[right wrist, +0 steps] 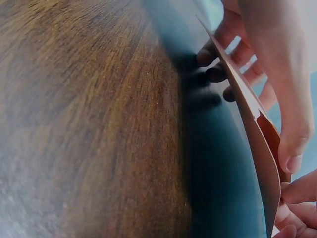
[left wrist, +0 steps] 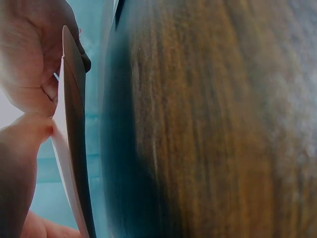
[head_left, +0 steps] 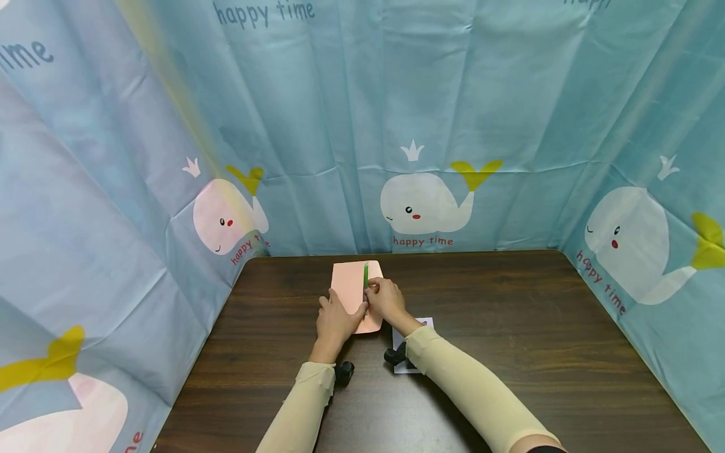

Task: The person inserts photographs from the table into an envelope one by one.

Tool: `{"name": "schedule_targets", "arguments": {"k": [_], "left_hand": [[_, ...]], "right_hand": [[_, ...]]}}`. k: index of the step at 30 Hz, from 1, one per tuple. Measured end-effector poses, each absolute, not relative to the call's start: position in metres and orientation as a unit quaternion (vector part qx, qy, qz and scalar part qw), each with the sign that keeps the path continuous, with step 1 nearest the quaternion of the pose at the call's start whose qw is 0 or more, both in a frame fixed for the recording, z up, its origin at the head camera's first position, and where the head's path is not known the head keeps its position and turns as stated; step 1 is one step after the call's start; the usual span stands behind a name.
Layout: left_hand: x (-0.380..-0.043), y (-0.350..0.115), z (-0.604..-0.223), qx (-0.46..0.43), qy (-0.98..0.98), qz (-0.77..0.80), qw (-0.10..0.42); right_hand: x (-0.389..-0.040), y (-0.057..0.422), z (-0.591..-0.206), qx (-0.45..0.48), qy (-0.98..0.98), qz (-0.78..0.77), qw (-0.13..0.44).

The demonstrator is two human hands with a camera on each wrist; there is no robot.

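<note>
A pale pink envelope, its rounded flap toward the right, is held tilted up off the table. My left hand grips its left and lower part, thumb across the front and fingers behind, as the right wrist view shows. A narrow green strip shows along the envelope's opening; what it belongs to is hidden. My right hand has its fingers curled at the flap side beside that strip, and it pinches the envelope there. In the right wrist view the opening gapes a little near the left thumb.
A pale lavender card lies on the dark wooden table under my right wrist. Blue curtains with whale prints hang behind the table and along both sides. A black wrist camera sits at my left wrist.
</note>
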State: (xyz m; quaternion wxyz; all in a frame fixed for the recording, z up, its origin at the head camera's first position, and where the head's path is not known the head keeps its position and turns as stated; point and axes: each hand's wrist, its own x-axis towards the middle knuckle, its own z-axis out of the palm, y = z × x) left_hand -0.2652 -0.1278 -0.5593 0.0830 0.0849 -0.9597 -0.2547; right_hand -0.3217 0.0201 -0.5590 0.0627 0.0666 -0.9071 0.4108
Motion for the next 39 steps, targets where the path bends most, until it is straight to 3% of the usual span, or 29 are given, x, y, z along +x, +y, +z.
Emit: {"name": "schedule_targets", "arguments": {"k": [18, 39], "left_hand": [[-0.267, -0.13, -0.562, 0.086, -0.961, -0.25, 0.08], [-0.267, -0.131, -0.564, 0.084, -0.959, -0.263, 0.059]], "right_hand": [[-0.32, 0.031, -0.56, 0.078, -0.894, 0.438, 0.055], [-0.28, 0.087, -0.553, 0.109, -0.887, 0.446, 0.043]]}}
